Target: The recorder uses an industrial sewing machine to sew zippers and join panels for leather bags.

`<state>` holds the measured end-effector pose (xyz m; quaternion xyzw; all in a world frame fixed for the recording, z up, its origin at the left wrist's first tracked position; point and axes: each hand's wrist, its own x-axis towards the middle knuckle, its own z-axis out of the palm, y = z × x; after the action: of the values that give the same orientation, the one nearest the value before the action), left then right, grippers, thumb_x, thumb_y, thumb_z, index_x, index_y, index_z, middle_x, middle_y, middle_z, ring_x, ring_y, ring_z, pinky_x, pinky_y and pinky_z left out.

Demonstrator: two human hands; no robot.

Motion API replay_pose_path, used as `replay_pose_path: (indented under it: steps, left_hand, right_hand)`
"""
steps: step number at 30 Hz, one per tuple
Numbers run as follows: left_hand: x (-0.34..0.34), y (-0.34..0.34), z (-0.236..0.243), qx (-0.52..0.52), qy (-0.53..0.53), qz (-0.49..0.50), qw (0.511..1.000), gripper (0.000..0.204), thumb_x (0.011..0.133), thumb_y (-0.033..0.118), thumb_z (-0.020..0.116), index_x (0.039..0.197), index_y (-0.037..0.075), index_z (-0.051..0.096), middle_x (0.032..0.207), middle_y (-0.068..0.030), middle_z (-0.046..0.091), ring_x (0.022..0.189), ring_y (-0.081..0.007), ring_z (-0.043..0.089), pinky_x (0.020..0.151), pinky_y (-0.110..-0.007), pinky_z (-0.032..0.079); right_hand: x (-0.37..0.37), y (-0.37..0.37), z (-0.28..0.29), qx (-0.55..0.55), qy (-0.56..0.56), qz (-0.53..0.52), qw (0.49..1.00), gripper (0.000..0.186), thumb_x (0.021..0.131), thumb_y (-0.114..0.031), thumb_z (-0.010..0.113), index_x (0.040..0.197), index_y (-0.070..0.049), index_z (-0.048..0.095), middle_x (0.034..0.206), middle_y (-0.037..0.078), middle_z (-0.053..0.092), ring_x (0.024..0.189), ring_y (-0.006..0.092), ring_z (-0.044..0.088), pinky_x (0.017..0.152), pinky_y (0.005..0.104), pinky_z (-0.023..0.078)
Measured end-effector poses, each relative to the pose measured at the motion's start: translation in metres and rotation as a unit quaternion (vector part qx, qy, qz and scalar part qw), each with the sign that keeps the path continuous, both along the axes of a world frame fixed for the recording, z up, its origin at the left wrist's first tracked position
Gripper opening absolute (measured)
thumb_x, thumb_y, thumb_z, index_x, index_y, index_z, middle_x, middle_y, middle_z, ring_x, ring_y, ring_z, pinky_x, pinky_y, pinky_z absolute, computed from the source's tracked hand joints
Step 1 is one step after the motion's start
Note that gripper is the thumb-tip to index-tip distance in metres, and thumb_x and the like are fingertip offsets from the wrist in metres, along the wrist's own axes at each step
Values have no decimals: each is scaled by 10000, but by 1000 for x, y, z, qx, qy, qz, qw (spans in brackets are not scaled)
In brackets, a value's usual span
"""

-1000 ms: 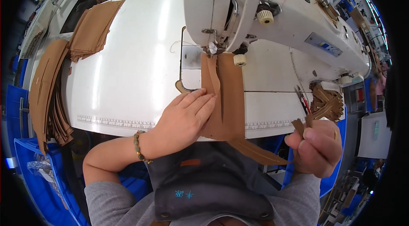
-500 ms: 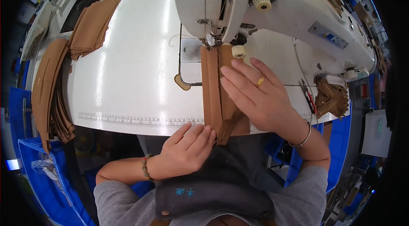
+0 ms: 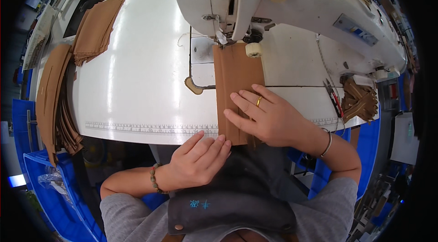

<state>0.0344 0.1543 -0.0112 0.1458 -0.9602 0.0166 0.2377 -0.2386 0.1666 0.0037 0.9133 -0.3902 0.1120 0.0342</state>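
A brown fabric panel point(image 3: 239, 69) lies lengthwise on the table, its far end under the needle area of the white sewing machine point(image 3: 219, 0). A seam line runs along its left part. My left hand point(image 3: 200, 157) pinches the panel's near left corner at the table edge, fingers closed together. Flat across the near right part rests my right hand point(image 3: 269, 116), fingers spread, a ring on one finger. A bit of dark brown strip shows below its palm; the rest is hidden.
Stacked brown panels point(image 3: 98, 30) lie at the far left, with longer brown pieces point(image 3: 52, 100) hanging over the left edge. Red-handled snips point(image 3: 335, 98) and a bundle of brown strips point(image 3: 358, 100) are at right. Blue bins point(image 3: 54, 192) stand below. A printed ruler point(image 3: 150, 128) runs along the front.
My right hand has slid toward me down the panel. The strip along the panel's middle no longer shows there, and the panel's face lies flatter. My left hand stays at the corner.
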Motion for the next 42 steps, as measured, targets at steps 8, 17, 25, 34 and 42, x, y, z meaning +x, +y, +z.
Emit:
replay_pose_path:
  steps: [8, 17, 25, 34, 42]
  left_hand:
    - [-6, -31, 26, 75, -2, -6, 997, 280, 820, 175, 832, 1071, 62, 783, 1019, -45, 751, 907, -185, 672, 885, -358, 572]
    - [-50, -119, 25, 49, -42, 52, 997, 608, 777, 401, 842, 1243, 28, 722, 1273, -59, 725, 1134, -267, 665, 936, -381, 565]
    - [-45, -119, 15, 52, -65, 53, 995, 676, 738, 397, 833, 1294, 31, 716, 1369, -54, 692, 1197, -246, 643, 986, -390, 543]
    - [-41, -120, 12, 70, -72, 33, 994, 543, 716, 305, 863, 1151, 5, 741, 1368, -95, 664, 1234, -265, 591, 1004, -390, 517]
    - [-43, -117, 19, 162, -49, 67, 983, 695, 654, 235, 890, 1258, 16, 624, 1323, -102, 622, 1213, -299, 600, 974, -399, 529]
  right_hand:
    - [14, 27, -7, -26, -64, 53, 996, 355, 937, -221, 613, 1198, -5, 719, 1204, 169, 685, 1122, 298, 672, 1066, 506, 511]
    - [17, 25, 10, 22, -52, 67, 996, 369, 913, -219, 623, 1187, 8, 722, 1196, 159, 676, 1084, 286, 658, 1019, 473, 527]
    - [0, -35, 26, -255, -145, 53, 954, 278, 824, -152, 698, 1067, -19, 729, 995, 52, 669, 729, 141, 625, 528, 242, 498]
    - [2, -65, -20, -116, -107, -35, 987, 335, 834, -97, 690, 1151, 2, 737, 1166, 112, 742, 977, 232, 744, 739, 294, 610]
    - [-2, -70, -25, -149, -88, -12, 985, 293, 807, -118, 699, 1084, -28, 733, 1165, 83, 730, 772, 150, 684, 663, 293, 562]
